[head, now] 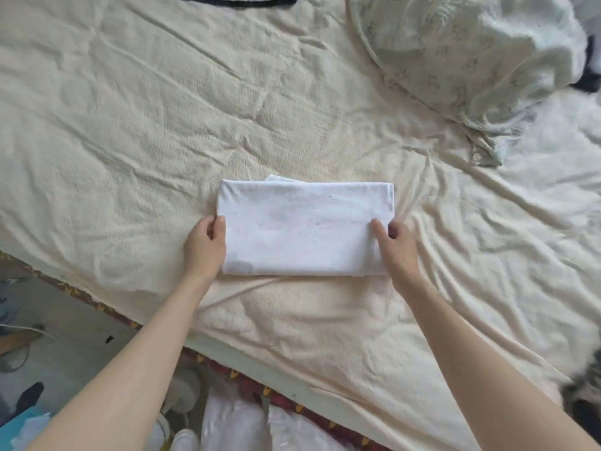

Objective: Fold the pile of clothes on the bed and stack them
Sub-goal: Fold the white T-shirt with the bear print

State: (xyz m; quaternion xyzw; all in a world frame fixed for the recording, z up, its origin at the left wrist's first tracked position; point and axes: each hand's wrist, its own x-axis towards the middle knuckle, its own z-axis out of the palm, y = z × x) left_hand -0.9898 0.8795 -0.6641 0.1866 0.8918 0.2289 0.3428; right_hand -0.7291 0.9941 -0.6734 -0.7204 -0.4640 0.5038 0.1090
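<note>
Just inside the near edge of the bed (130, 125), I see the folded white garment (302, 229) lying flat as a neat rectangle. My left hand (205, 245) clasps its left edge, thumb on top and fingers curled at the side; my right hand (395, 245) pinches the right edge likewise. I judge the folding of this piece finished (or one fold short). Next it needs lifting level, both ends together, to wherever the stack goes; I see no stack on the bed.
</note>
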